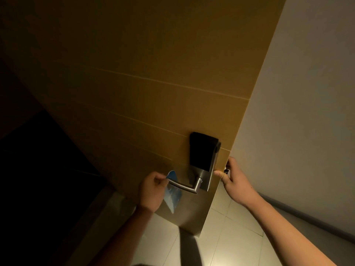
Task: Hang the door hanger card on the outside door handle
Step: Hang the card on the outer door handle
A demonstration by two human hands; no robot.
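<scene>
setting: dim corridor, tan wooden door (134,83) swung open, pale wall at right, tiled floor (230,237) below
lock: black reader on steel plate (201,156), lever door handle (184,186) sticking out to your left
left hand (151,191): pinched shut on the door hanger card (172,196) at the free tip of the lever
right hand (236,179): wrapped on the door edge just beside the lock plate, thumb on the door face; you look to be bracing the door
hands: well apart, one each side of the handle
card position: at the lever tip, upper end level with the bar, rest trailing below and behind it
card look: blue, glossy, thin, rounded top, slightly bent; print unreadable, cutout hidden
progress: card brought to the handle; can't tell if the hole is over the lever yet
left to do: likely slide it along the lever toward the plate, let go, check it hangs free
</scene>
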